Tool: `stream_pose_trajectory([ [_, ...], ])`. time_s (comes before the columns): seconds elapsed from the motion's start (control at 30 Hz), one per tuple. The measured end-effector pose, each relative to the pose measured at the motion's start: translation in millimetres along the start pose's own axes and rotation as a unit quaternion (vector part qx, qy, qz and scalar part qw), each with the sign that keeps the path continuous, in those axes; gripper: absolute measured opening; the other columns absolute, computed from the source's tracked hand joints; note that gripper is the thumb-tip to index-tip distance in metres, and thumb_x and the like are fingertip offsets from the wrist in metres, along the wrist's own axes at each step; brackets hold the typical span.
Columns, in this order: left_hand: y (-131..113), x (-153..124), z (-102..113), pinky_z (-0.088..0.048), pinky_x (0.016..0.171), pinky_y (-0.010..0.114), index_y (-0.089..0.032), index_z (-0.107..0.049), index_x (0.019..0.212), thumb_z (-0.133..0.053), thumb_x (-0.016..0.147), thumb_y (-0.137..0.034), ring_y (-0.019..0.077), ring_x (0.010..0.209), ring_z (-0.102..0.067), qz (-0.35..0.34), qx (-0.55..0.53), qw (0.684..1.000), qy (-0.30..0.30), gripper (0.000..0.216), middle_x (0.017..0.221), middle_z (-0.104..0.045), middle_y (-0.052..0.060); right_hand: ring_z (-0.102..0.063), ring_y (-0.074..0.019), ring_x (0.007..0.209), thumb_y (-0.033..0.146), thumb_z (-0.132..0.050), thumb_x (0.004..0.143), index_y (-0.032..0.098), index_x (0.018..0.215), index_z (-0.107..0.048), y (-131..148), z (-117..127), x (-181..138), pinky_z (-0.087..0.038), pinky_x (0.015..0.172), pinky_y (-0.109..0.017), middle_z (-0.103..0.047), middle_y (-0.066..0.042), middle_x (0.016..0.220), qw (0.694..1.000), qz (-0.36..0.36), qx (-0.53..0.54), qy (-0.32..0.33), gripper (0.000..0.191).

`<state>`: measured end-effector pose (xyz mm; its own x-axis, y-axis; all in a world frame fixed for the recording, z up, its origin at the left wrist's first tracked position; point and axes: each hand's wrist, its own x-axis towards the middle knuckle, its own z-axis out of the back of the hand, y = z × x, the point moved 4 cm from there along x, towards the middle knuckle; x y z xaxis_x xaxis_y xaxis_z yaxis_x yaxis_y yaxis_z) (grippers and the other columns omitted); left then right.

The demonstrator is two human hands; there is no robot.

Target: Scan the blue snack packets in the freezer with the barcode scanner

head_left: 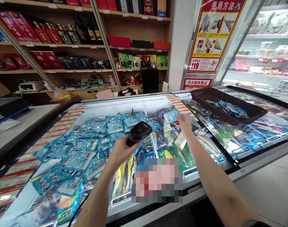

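Note:
My left hand (122,150) is wrapped round a black barcode scanner (141,130), its head pointing up and to the right over the freezer. In my right hand (185,124) a light blue packet (171,116) is pinched by its right end, above other frozen goods. Many similar blue packets (87,148) lie heaped over the left side of the freezer glass. To the right, a dark woven basket (255,108) holds several more blue packets (231,108).
The chest freezer (158,94) spans the space before me, with wire dividers, yellow ice-lolly packs and green bags inside. A blurred patch covers its front edge. Behind stand shelves of boxes and bottles (84,30). A counter (23,116) is at left.

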<state>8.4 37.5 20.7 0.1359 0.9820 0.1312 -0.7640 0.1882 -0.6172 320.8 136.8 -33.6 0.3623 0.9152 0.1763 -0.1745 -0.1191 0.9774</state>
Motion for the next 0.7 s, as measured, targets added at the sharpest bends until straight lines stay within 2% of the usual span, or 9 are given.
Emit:
stream_pose_trajectory([
  [0.07,2,0,3,-0.035,0.045,0.024,-0.014,-0.062,0.079,-0.053,0.073,-0.055,0.0177,0.05,-0.057,0.02,-0.006,1.0,-0.013,0.042,0.056,-0.063,0.003,-0.064,-0.0213,0.059,0.052,-0.044,0.082,0.014,0.109,-0.055,0,21,7,-0.051,0.061,-0.035,-0.066,-0.007,0.069,0.993,0.019,-0.101,-0.066,0.048],
  [0.17,6,0,8,-0.036,0.047,0.024,-0.013,-0.064,0.082,-0.054,0.073,-0.056,0.0172,0.05,-0.057,0.043,-0.013,0.998,-0.035,0.044,0.057,-0.065,0.003,-0.063,-0.0251,0.072,0.046,-0.04,0.085,0.011,0.106,-0.058,2,46,13,-0.047,0.069,-0.037,-0.066,-0.012,0.078,0.955,0.024,-0.255,-0.149,0.044],
  [0.27,10,0,9,-0.037,0.047,0.024,-0.013,-0.065,0.086,-0.053,0.073,-0.056,0.0179,0.053,-0.058,0.051,-0.013,0.997,-0.048,0.047,0.06,-0.066,0.003,-0.061,-0.0288,0.084,0.039,-0.04,0.086,0.011,0.107,-0.06,3,56,12,-0.044,0.073,-0.038,-0.065,-0.017,0.088,0.927,0.005,-0.333,-0.173,0.04],
  [0.43,12,1,9,-0.036,0.047,0.023,-0.013,-0.065,0.087,-0.053,0.073,-0.056,0.0198,0.057,-0.06,0.038,0.008,0.998,-0.056,0.047,0.062,-0.067,0.005,-0.054,-0.0322,0.096,0.032,-0.04,0.087,0.011,0.112,-0.057,0,54,7,-0.04,0.077,-0.04,-0.063,-0.017,0.089,0.898,0.011,-0.399,-0.183,0.037],
  [0.6,11,1,9,-0.035,0.047,0.024,-0.014,-0.064,0.083,-0.051,0.074,-0.055,0.0211,0.058,-0.061,0.025,0.029,0.997,-0.06,0.044,0.06,-0.066,0.005,-0.038,-0.0352,0.114,0.026,-0.043,0.086,0.012,0.113,-0.056,16,42,-5,-0.031,0.09,-0.048,-0.051,-0.02,0.119,0.855,0.094,-0.461,-0.218,0.033],
  [0.63,10,1,9,-0.035,0.047,0.024,-0.014,-0.064,0.083,-0.051,0.074,-0.055,0.0214,0.058,-0.061,0.022,0.03,0.997,-0.06,0.044,0.06,-0.066,0.005,-0.037,-0.0352,0.114,0.026,-0.042,0.087,0.013,0.114,-0.055,22,35,-8,-0.03,0.091,-0.049,-0.049,-0.019,0.123,0.854,0.119,-0.465,-0.202,0.033],
  [0.7,10,1,9,-0.036,0.049,0.024,-0.015,-0.064,0.084,-0.051,0.074,-0.055,0.0217,0.06,-0.062,0.019,0.03,0.998,-0.058,0.044,0.062,-0.067,0.006,-0.037,-0.0336,0.115,0.028,-0.039,0.089,0.015,0.12,-0.053,34,12,-17,-0.03,0.093,-0.049,-0.049,-0.016,0.125,0.859,0.184,-0.463,-0.122,0.036],
])
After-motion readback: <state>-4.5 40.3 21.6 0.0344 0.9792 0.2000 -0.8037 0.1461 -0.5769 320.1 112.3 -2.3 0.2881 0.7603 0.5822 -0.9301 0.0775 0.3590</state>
